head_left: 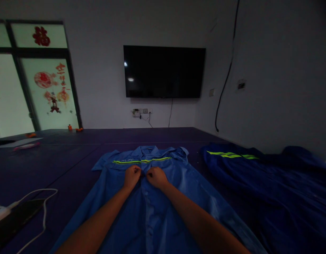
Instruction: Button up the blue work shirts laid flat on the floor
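Noticed at far left a white cable [44, 215] on the purple surface [80, 151]. Found the left hand [132, 176] pinched narrow on the front of a blue shirt [163, 213], at the left edge of the placket [147, 204]. Saw the shirt spread directly beneath both hands, with collar [149, 151] beyond them and long axis running away from the body. Found the right hand [156, 176] likewise pinched on cloth, just right of the placket, about equally near; could not make out any button between the fingertips. Saw a darker garment [271, 185] farther right.
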Tool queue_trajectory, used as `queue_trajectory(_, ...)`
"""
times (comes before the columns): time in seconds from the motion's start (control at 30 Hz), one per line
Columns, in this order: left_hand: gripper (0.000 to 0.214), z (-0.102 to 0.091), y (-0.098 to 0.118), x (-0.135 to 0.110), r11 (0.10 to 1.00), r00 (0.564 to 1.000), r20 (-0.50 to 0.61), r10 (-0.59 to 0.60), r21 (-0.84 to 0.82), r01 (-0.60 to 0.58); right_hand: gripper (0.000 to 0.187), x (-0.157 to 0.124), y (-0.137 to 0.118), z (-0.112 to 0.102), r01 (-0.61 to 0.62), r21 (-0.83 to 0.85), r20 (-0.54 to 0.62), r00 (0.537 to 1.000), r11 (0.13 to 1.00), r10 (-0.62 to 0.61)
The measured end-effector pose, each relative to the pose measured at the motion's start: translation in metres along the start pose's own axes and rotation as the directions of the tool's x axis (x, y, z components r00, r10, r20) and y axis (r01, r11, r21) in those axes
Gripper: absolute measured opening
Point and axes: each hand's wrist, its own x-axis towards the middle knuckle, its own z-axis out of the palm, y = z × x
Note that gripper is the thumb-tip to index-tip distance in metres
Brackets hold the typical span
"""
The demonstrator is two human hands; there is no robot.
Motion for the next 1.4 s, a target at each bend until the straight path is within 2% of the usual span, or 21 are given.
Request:
queue_trajectory(0.47,0.013,0.0002,-0.0031,0.0015,0.999,0.999,0.029,0.036,0.006,-0.036,0.024,-0.0024,-0.0033,-0.0039,0.106,-0.139,0.043,0.994,0.985,-0.101)
queue_trajectory(0.83,0.015,0.0004,-0.0028,0.0011,0.999,1.000,0.022,0.023,-0.042,-0.022,0.027,-0.0042,-0.0063,-0.0034,0.045,-0.060,-0.018,0.999,0.997,-0.046)
queue_trajectory(1.4,0.019,0.0009,-0.0021,0.0007,0.995,0.993,0.074,0.096,0.003,-0.096,0.033,-0.0042,-0.0069,-0.0049,0.014,-0.099,0.032,0.999,0.995,-0.011)
